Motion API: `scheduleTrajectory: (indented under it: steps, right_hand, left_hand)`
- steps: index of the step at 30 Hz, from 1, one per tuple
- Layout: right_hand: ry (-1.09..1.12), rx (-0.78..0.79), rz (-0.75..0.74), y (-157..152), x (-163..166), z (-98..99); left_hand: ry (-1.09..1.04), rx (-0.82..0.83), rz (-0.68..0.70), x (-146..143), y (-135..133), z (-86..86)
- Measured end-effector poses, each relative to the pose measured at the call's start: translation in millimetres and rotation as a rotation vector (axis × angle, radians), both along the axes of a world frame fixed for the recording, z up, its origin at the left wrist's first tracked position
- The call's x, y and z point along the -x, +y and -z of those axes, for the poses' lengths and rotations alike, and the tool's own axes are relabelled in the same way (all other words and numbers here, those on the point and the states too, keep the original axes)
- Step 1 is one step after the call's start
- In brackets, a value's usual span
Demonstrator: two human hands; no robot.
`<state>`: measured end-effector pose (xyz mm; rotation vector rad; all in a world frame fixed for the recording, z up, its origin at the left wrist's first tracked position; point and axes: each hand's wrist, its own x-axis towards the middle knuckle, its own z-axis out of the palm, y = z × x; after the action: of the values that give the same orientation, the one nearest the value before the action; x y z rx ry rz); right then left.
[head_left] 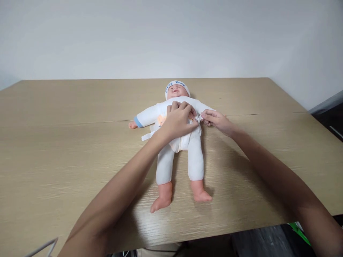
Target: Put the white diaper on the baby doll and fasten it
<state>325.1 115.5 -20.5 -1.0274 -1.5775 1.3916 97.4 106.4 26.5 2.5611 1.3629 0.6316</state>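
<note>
A baby doll (pixel 180 142) lies on its back on the wooden table (pixel 66 150), head away from me, bare feet toward me. It wears a white garment and a white cap with blue lettering (pixel 175 85). My left hand (pixel 178 119) rests over the doll's chest with fingers curled, pinching the garment's edge. My right hand (pixel 215 119) is at the doll's right side, fingers pinched on the garment beside the left hand. A loose white tie (pixel 147 135) hangs at the doll's other side.
The table's front edge runs near me, with dark floor and something green (pixel 298 228) below at the right. A thin white wire shape (pixel 43 246) shows at the bottom left. A pale wall stands behind the table.
</note>
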Motion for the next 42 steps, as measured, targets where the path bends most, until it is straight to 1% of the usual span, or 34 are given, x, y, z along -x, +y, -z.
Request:
scheduleTrajectory:
  steps: [5,12,20,24,30,37,42]
  right_hand:
    - [-0.03,0.045,0.018,0.9,-5.1,-0.7]
    - [-0.043,0.039,0.032,-2.5,-5.3,-3.0]
    - [-0.062,-0.02,-0.006,-5.7,6.6,-5.5]
    - [-0.057,-0.024,-0.025,-4.3,6.9,-4.4]
    - [-0.058,0.001,-0.041,-2.0,4.2,-4.7]
    - [-0.019,0.045,-0.023,-1.7,13.9,-5.0]
    - [-0.009,0.063,0.01,-2.6,21.1,-6.1]
  left_hand:
    - [0.04,-0.068,-0.033,-4.9,-0.7,6.0]
    - [0.052,-0.07,-0.043,-8.4,-4.2,2.0]
    - [0.059,-0.031,-0.033,-6.7,-4.2,-0.7]
    - [0.051,-0.006,-0.023,-5.3,-4.5,-3.6]
    - [0.034,0.037,0.015,-1.1,-2.8,-6.4]
    - [0.015,0.08,0.035,1.8,-2.4,-9.0]
    - [-0.028,0.167,0.026,4.8,2.1,-11.3]
